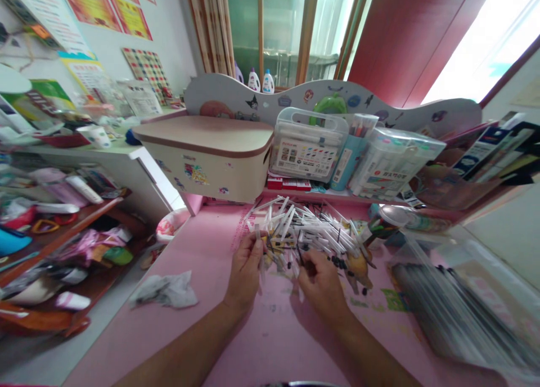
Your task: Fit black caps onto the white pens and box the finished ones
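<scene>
My left hand [247,269] pinches a slim translucent tube [261,266], held upright over the pink desk [202,331]. To its right, my right hand [321,280] is closed with thumb and fingertips on a thin dark stick [300,254], which looks like a pen refill. Behind both hands lies a loose heap of white tubes [291,221] that resemble pen barrels. Small black caps [337,262] are scattered by the right hand's knuckles. The lower end of the dark stick is hidden by my fingers.
A clear plastic box [459,319] with many dark-cored pens stands at the right. A crumpled tissue [164,290] lies at the left. Along the back shelf are a beige lidded bin [211,167], a marker case [310,151] and another clear case [392,165].
</scene>
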`<action>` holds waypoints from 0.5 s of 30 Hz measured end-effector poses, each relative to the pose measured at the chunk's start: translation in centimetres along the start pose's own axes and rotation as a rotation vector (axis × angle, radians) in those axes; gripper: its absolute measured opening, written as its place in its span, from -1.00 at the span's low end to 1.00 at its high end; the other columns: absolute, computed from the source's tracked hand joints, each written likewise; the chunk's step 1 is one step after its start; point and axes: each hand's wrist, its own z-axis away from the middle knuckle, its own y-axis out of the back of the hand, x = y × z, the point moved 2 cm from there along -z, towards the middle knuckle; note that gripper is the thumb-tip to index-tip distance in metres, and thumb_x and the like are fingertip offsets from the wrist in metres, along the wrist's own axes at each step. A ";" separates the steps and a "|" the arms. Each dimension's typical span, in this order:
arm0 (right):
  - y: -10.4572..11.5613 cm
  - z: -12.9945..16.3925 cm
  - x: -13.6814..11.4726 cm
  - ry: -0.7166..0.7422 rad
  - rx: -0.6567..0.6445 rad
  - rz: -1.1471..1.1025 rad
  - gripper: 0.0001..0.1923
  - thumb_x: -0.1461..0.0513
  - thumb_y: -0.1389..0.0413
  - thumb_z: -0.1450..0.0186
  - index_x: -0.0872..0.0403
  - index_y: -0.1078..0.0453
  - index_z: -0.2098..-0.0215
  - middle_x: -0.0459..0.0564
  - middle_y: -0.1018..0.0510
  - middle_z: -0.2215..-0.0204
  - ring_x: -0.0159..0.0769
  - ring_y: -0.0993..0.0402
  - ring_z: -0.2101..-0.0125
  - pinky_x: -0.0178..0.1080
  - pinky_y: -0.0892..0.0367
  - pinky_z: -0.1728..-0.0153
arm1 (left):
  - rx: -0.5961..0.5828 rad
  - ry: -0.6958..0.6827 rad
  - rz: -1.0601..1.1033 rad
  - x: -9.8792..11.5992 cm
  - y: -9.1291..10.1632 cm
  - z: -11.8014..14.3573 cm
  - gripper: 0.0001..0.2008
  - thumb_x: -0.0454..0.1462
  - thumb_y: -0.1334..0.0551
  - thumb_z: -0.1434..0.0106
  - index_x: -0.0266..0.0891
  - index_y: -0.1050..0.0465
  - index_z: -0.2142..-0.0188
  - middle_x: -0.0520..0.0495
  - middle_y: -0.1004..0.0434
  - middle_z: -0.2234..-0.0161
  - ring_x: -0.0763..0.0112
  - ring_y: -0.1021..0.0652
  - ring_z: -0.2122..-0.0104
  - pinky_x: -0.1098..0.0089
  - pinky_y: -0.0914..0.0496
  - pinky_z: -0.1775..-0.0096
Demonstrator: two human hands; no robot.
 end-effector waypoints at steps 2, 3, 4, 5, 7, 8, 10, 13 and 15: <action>0.4 -0.5 0.2 -0.134 0.013 -0.236 -0.95 0.30 -0.08 -0.16 0.06 -0.31 0.47 -0.15 -0.34 0.53 -0.37 -0.26 0.49 -0.31 -0.17 0.44 | -0.099 0.034 -0.015 -0.1 -0.5 0.5 -0.68 -0.09 -0.32 -0.21 -0.19 -0.53 0.09 0.00 -0.49 0.36 0.43 -0.48 0.36 0.44 -0.40 0.25; 0.5 -0.7 0.2 -0.201 0.012 -0.374 -0.96 0.26 -0.12 -0.18 0.05 -0.34 0.44 -0.14 -0.38 0.52 -0.36 -0.29 0.47 -0.31 -0.21 0.43 | -0.169 0.064 -0.030 -0.3 -0.7 0.7 -0.67 -0.11 -0.33 -0.21 -0.20 -0.54 0.09 -0.03 -0.51 0.34 0.39 -0.49 0.34 0.41 -0.40 0.23; 0.6 -0.9 0.1 -0.265 0.023 -0.513 -0.94 0.23 -0.16 -0.18 0.05 -0.36 0.40 -0.14 -0.42 0.50 -0.36 -0.32 0.47 -0.31 -0.24 0.42 | -0.250 0.101 -0.046 -0.6 -0.9 1.0 -0.67 -0.12 -0.34 -0.20 -0.21 -0.56 0.09 -0.05 -0.53 0.33 0.37 -0.49 0.32 0.40 -0.39 0.22; 0.8 -1.0 0.0 -0.323 0.048 -0.638 -0.89 0.20 -0.20 -0.16 0.05 -0.38 0.37 -0.13 -0.45 0.48 -0.37 -0.33 0.48 -0.31 -0.27 0.43 | -0.334 0.149 -0.061 -0.8 -1.1 1.3 -0.68 -0.13 -0.34 -0.20 -0.23 -0.57 0.10 -0.07 -0.54 0.32 0.36 -0.49 0.32 0.40 -0.38 0.22; 1.1 -1.3 -0.3 -0.397 0.140 -0.816 -0.83 0.18 -0.26 -0.12 0.04 -0.41 0.36 -0.14 -0.47 0.49 -0.40 -0.32 0.51 -0.33 -0.28 0.47 | -0.473 0.254 -0.072 -1.5 -1.4 2.0 -0.68 -0.14 -0.35 -0.19 -0.24 -0.59 0.11 -0.06 -0.52 0.35 0.39 -0.46 0.36 0.42 -0.34 0.29; 1.4 -1.3 -0.5 -0.414 0.185 -0.863 -0.83 0.17 -0.27 -0.11 0.04 -0.41 0.37 -0.15 -0.47 0.50 -0.42 -0.30 0.54 -0.35 -0.26 0.50 | -0.515 0.306 -0.084 -1.7 -1.4 2.3 -0.67 -0.13 -0.36 -0.18 -0.23 -0.59 0.10 -0.04 -0.50 0.38 0.43 -0.43 0.41 0.45 -0.31 0.34; 1.7 -1.5 -0.8 -0.412 0.202 -0.886 -0.83 0.15 -0.27 -0.12 0.04 -0.43 0.38 -0.15 -0.46 0.52 -0.43 -0.28 0.56 -0.36 -0.24 0.53 | -0.556 0.338 -0.108 -1.9 -1.5 2.7 -0.66 -0.12 -0.36 -0.18 -0.21 -0.60 0.09 -0.01 -0.47 0.38 0.47 -0.39 0.43 0.48 -0.25 0.38; 2.1 -1.6 -0.7 -0.370 0.134 -0.820 -0.82 0.13 -0.28 -0.13 0.05 -0.46 0.38 -0.13 -0.47 0.53 -0.42 -0.29 0.54 -0.36 -0.26 0.51 | -0.566 0.279 -0.142 -1.6 -1.6 2.8 -0.68 -0.13 -0.37 -0.19 -0.19 -0.61 0.09 -0.04 -0.49 0.33 0.45 -0.40 0.36 0.48 -0.25 0.33; 2.2 -1.5 -0.6 -0.334 0.111 -0.769 -0.82 0.12 -0.28 -0.14 0.05 -0.47 0.37 -0.12 -0.49 0.50 -0.41 -0.32 0.51 -0.34 -0.28 0.45 | -0.554 0.271 -0.150 -1.6 -1.5 2.8 -0.67 -0.12 -0.36 -0.19 -0.17 -0.60 0.08 -0.05 -0.50 0.31 0.44 -0.40 0.36 0.48 -0.25 0.36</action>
